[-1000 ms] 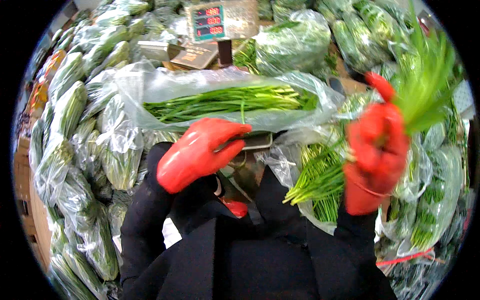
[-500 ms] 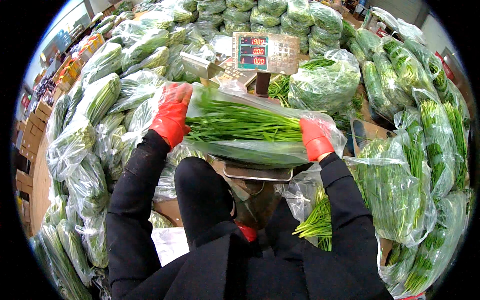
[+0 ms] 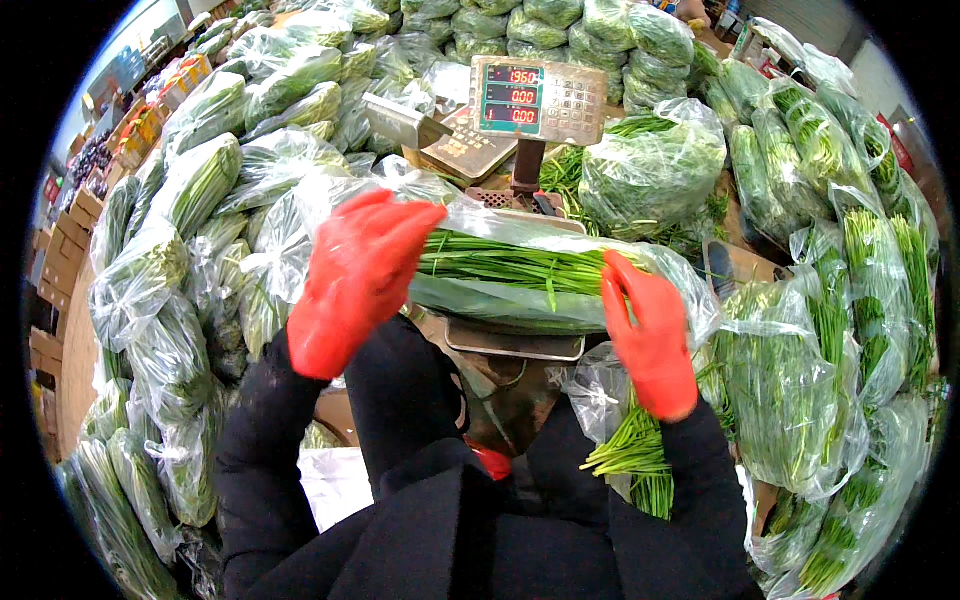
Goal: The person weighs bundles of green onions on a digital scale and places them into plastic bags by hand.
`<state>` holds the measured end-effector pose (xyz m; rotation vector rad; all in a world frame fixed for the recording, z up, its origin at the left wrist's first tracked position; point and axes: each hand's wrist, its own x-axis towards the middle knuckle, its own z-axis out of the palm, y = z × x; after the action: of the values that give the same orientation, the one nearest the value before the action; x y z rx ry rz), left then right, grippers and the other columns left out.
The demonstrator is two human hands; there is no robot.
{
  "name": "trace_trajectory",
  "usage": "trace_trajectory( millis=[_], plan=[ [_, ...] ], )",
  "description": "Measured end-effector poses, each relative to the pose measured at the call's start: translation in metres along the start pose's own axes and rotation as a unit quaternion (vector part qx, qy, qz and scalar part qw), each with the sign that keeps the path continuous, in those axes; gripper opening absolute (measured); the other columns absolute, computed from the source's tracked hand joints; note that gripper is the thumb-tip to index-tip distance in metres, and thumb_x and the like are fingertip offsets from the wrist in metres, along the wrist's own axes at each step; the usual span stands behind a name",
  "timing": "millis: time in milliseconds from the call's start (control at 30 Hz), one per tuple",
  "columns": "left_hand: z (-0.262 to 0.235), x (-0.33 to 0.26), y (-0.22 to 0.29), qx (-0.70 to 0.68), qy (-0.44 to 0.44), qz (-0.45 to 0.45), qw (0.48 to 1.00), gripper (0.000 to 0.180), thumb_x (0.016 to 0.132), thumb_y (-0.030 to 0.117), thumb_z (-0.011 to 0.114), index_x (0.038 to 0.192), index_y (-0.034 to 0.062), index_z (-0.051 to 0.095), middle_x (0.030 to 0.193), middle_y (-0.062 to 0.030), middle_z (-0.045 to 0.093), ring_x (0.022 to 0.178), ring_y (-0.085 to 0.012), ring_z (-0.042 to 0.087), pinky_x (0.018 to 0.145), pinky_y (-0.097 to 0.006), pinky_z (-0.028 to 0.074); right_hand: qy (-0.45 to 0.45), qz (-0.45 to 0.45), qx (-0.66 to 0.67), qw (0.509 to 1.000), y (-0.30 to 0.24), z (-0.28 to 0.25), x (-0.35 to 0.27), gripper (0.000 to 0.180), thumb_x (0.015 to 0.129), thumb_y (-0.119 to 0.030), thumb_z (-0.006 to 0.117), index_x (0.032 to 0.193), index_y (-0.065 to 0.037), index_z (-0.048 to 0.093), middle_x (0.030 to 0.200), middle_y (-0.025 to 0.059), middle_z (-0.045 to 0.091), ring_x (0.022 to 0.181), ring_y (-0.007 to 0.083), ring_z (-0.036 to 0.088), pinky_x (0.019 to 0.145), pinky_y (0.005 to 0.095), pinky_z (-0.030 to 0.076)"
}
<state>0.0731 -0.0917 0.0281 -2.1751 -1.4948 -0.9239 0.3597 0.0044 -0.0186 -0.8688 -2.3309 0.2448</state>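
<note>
The hands [image 3: 365,270] [image 3: 650,335] are gloved red; the stalks [image 3: 520,267] green; the sleeves [image 3: 262,455] black.

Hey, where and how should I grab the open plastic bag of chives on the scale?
Probably by both ends: left hand from the left, right hand from the right, each cupping underneath. The open plastic bag lies left to right across the scale platform, long, soft-walled and gaping upward over the chives, so a single grip midway might let it sag or spill.
</note>
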Motion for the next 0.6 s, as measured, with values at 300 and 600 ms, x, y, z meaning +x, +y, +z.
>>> trace_trajectory(
  millis=[300,600],
  plan=[
    [-0.017,-0.071,-0.028,-0.186,0.322,-0.385,0.845,0.062,0.078,0.011,0.067,0.131,0.0028,0.037,0.129,-0.0155,0.044,0.118,-0.0237,0.044,0.1,-0.036,0.033,0.325,0.167,0.046,0.93,0.006,-0.018,-0.065,0.077,0.067,-0.021,0.079,0.128,0.0,0.037,0.127,0.0165,0.045,0.113,0.0277,0.046,0.096,0.039,0.035],
    [0.008,-0.049,0.02,-0.046,0.209,-0.183,0.96,0.043,0.072,0.003,0.069,0.112,0.0037,0.054,0.11,-0.0114,0.059,0.103,-0.0265,0.055,0.093,-0.036,0.039,0.127,0.456,0.129,0.871,0.036,-0.009,-0.081,0.047,0.074,-0.025,0.074,0.107,0.002,0.055,0.095,0.0091,0.062,0.082,0.0122,0.056,0.074,0.0265,0.044]
  ],
)
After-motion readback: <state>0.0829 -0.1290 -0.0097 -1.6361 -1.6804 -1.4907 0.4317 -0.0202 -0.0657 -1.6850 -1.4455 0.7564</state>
